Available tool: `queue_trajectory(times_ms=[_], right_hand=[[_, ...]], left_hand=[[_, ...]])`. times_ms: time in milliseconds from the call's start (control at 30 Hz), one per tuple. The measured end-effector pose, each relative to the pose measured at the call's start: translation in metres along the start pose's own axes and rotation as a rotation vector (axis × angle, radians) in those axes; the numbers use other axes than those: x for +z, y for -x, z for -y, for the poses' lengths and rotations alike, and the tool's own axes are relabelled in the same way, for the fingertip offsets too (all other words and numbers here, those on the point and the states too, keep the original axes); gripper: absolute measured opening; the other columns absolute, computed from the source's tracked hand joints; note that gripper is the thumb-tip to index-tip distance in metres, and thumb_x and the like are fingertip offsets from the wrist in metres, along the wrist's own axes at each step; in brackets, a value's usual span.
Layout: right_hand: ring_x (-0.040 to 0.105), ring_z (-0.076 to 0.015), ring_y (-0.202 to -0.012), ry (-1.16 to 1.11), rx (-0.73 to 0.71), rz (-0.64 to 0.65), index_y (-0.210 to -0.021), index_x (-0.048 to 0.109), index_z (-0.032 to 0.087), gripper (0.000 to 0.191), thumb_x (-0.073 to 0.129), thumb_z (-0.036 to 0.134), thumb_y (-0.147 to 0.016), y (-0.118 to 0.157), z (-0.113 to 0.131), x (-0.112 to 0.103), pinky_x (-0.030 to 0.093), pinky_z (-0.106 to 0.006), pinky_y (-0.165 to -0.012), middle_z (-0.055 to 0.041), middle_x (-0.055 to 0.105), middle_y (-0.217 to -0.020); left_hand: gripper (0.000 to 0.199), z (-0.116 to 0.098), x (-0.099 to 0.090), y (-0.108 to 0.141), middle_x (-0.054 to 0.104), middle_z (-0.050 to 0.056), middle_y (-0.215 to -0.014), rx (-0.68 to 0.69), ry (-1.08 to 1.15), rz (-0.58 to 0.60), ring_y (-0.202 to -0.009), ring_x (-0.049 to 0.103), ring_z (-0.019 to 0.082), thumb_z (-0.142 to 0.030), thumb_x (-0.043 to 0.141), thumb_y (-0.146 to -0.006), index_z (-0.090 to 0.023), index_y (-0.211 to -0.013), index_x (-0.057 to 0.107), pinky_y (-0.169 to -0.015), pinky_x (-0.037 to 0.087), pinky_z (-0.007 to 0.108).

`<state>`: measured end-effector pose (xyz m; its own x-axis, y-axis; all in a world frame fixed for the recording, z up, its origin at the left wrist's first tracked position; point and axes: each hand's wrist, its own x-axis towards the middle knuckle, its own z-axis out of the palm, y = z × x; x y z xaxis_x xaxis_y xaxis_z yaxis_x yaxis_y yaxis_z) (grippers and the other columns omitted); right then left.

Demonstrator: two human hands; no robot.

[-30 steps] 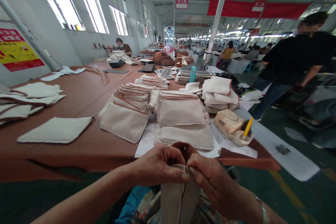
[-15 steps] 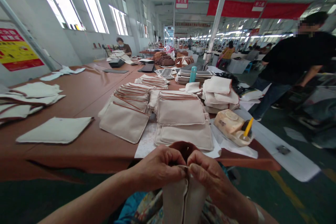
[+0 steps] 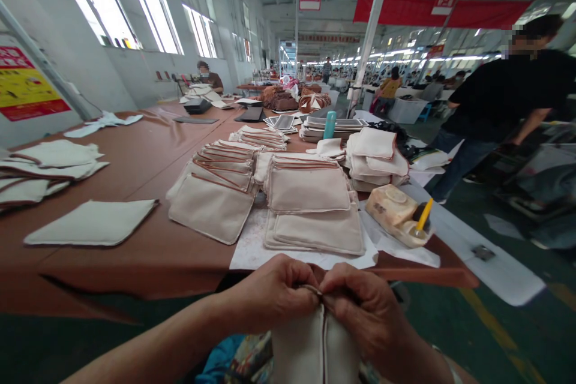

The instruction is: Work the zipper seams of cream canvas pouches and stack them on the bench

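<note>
Left hand (image 3: 272,293), right hand (image 3: 366,315) pinch canvas pouch (image 3: 312,348) top edge.

Tall bright windows (image 3: 153,9), red banners (image 3: 443,12), green floor (image 3: 454,336)

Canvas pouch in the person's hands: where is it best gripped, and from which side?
Probably by the pouch's top edge, pinched from above on both sides of the centre slit, as the left hand and right hand do: it stands upright, its lower part out of view.
</note>
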<state>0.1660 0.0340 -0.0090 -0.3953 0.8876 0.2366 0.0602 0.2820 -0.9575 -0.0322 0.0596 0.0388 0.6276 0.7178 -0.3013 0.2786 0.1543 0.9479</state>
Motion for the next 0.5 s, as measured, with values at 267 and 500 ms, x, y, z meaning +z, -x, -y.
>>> queue_trajectory(times_ms=[267,500], right_hand=[[0.054,-0.0164,-0.07,0.378,-0.443,0.095,-0.105,0.058,0.023,0.026,0.048,0.004,-0.09,0.004,0.004,-0.009,0.04,-0.027,-0.062,-0.0035,0.056,-0.082],[0.06,-0.0194,-0.08,0.378,-0.453,0.067,-0.116,0.051,0.024,0.032,0.054,0.009,-0.089,0.021,0.0,-0.007,0.046,-0.029,-0.071,-0.0051,0.062,-0.09]], left_hand=[[0.036,0.012,0.003,0.002,0.052,0.0,-0.063,-0.069,0.369,-0.039,-0.057,0.038,0.01,-0.045,0.075,-0.075,-0.009,-0.074,0.069,-0.053,0.028,0.022],[0.037,0.013,0.0,0.004,0.056,0.0,-0.069,-0.009,0.248,0.039,-0.061,0.039,0.009,-0.045,0.08,-0.074,-0.009,-0.079,0.072,-0.054,0.027,0.021]])
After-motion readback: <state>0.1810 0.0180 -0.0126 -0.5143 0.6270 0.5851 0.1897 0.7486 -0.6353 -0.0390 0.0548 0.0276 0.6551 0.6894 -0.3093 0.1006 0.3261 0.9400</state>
